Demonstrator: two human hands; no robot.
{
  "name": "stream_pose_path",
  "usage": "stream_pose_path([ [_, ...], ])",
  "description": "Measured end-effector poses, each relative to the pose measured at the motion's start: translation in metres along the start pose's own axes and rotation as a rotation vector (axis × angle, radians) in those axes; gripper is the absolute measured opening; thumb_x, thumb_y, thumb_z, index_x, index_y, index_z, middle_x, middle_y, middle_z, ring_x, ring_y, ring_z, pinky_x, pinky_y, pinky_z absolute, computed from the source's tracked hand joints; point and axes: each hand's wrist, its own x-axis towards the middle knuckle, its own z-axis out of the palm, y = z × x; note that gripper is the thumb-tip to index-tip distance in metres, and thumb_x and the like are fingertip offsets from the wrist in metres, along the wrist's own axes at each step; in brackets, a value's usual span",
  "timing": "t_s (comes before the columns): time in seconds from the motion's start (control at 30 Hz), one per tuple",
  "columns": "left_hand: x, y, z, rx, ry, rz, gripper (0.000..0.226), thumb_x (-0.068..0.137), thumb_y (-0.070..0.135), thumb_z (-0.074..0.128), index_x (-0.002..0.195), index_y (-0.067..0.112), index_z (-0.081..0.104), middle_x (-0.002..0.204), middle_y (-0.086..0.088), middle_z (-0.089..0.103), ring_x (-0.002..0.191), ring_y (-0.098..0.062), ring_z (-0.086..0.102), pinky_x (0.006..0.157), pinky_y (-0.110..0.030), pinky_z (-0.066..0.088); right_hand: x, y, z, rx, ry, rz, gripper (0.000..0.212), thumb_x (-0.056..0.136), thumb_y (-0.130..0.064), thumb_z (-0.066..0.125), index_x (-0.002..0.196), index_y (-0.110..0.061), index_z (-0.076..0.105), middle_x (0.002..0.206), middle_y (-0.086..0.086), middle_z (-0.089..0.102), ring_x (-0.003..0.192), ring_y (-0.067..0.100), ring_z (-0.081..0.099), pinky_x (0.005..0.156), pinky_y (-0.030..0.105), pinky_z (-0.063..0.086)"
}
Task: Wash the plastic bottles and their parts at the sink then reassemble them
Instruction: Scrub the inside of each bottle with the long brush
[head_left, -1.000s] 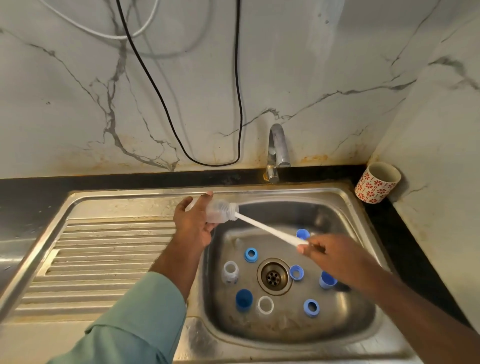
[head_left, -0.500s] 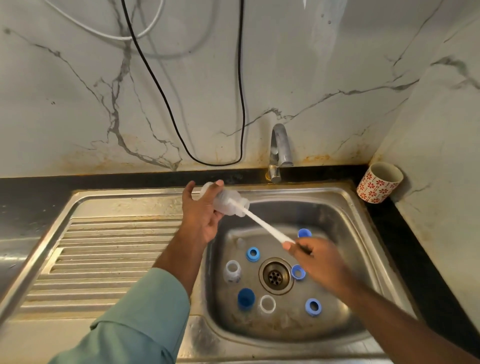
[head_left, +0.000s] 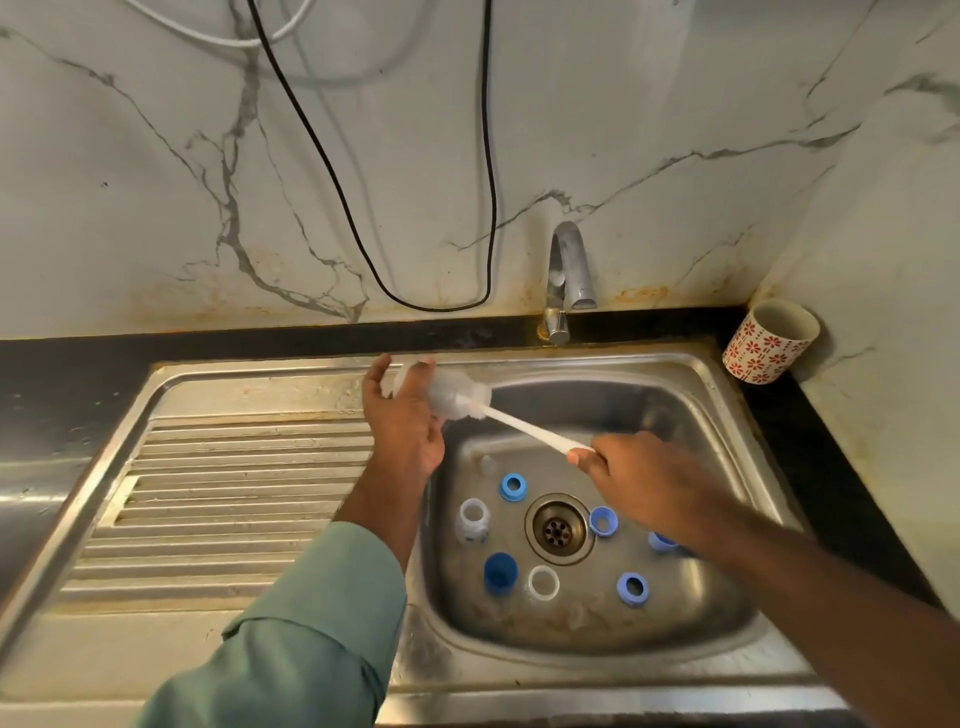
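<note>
My left hand (head_left: 402, 421) grips a clear plastic bottle (head_left: 457, 394) above the sink's left rim, its mouth turned to the right. A white brush (head_left: 524, 428) runs into that mouth, and my right hand (head_left: 644, 480) holds its handle end over the basin. On the sink (head_left: 727, 405) floor lie several loose parts: blue rings (head_left: 513, 487), (head_left: 602, 520), (head_left: 632, 588), a dark blue cap (head_left: 500, 571), a white ring (head_left: 543, 582) and a small clear bottle (head_left: 473, 519). Another blue part (head_left: 661, 541) is half hidden under my right wrist.
The tap (head_left: 569, 270) stands behind the basin with no water running. A ribbed steel drainboard (head_left: 223, 499) spreads to the left. A cup with red flowers (head_left: 769, 340) sits in the back right corner on the black counter. A black cable (head_left: 363, 218) hangs on the wall.
My left hand has lifted the bottle up and back toward the sink's rear rim. My right hand followed left with the brush, which stays in the bottle's mouth.
</note>
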Motion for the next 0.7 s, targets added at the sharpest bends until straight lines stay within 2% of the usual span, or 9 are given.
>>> stream_pose_path([
  [0.1,0.005,0.007,0.004,-0.117,0.088,-0.01,0.062,0.083,0.013,0.079,0.134,0.027,0.046,0.122,-0.009,0.053,0.098,-0.027,0.058,0.05,-0.033,0.057,-0.012,-0.016,0.032,0.226,0.095,0.034,0.047,0.1,-0.056,0.031,0.079,-0.019,0.05,0.064,-0.005,0.053,0.058,0.013,0.052,0.055,0.031,0.043],
  [0.17,0.009,0.013,-0.001,-0.144,0.069,-0.066,0.072,0.075,0.021,0.086,0.135,0.016,0.047,0.116,-0.013,0.055,0.094,-0.029,0.06,0.051,-0.035,0.057,-0.007,-0.02,0.04,0.575,0.009,0.012,0.05,0.098,-0.053,0.042,0.077,-0.009,0.054,0.058,-0.003,0.048,0.052,0.014,0.045,0.053,0.032,0.039],
  [0.23,0.012,0.019,-0.011,-0.003,-0.024,-0.182,0.074,0.069,0.029,0.087,0.13,0.008,0.052,0.12,-0.017,0.058,0.095,-0.03,0.062,0.06,-0.04,0.058,0.004,-0.011,0.034,0.655,-0.075,-0.106,0.049,0.097,-0.046,0.051,0.074,-0.003,0.055,0.055,-0.001,0.046,0.05,0.015,0.043,0.051,0.033,0.039],
  [0.3,0.011,0.023,-0.026,0.259,-0.053,-0.265,0.049,0.082,0.027,0.078,0.12,0.007,0.057,0.117,-0.019,0.063,0.096,-0.03,0.065,0.058,-0.039,0.059,0.011,0.006,0.018,0.353,-0.112,-0.256,0.041,0.097,-0.046,0.05,0.078,-0.012,0.062,0.057,-0.008,0.049,0.052,0.011,0.047,0.056,0.033,0.042],
  [0.37,0.009,0.026,-0.039,0.421,0.02,-0.248,0.037,0.085,0.02,0.077,0.115,0.009,0.058,0.109,-0.017,0.062,0.089,-0.031,0.065,0.049,-0.036,0.057,0.015,0.019,-0.003,-0.099,-0.098,-0.339,0.038,0.099,-0.053,0.042,0.101,-0.023,0.064,0.072,-0.013,0.055,0.066,0.006,0.053,0.066,0.027,0.043],
  [0.43,0.012,0.025,-0.048,0.385,0.09,-0.167,0.047,0.081,0.019,0.081,0.122,0.012,0.058,0.112,-0.015,0.062,0.09,-0.03,0.065,0.051,-0.037,0.058,0.015,0.024,-0.022,-0.398,0.012,-0.339,0.045,0.099,-0.058,0.031,0.125,-0.029,0.055,0.098,-0.009,0.065,0.087,0.01,0.062,0.076,0.028,0.049],
  [0.53,0.006,0.028,-0.041,0.25,0.118,-0.03,0.057,0.079,0.021,0.084,0.126,0.02,0.054,0.119,-0.011,0.061,0.097,-0.03,0.066,0.07,-0.045,0.063,0.004,0.021,-0.031,-0.452,0.159,-0.251,0.052,0.099,-0.059,0.025,0.14,-0.033,0.042,0.114,-0.006,0.061,0.096,0.012,0.062,0.077,0.028,0.052],
  [0.6,0.001,0.036,-0.033,0.139,0.137,0.06,0.057,0.078,0.021,0.084,0.126,0.024,0.052,0.12,-0.008,0.059,0.1,-0.028,0.065,0.075,-0.047,0.062,-0.008,0.018,-0.02,-0.221,0.145,-0.134,0.054,0.092,-0.067,0.03,0.122,-0.032,0.058,0.092,-0.008,0.061,0.076,0.007,0.059,0.066,0.025,0.049],
  [0.7,0.002,0.045,-0.031,0.011,0.15,0.094,0.054,0.078,0.021,0.085,0.123,0.022,0.053,0.119,-0.008,0.061,0.1,-0.026,0.065,0.073,-0.043,0.062,-0.031,0.013,-0.002,0.706,-0.181,0.082,0.046,0.09,-0.053,0.056,0.085,-0.01,0.071,0.059,0.002,0.053,0.044,0.01,0.041,0.044,0.024,0.036],
])
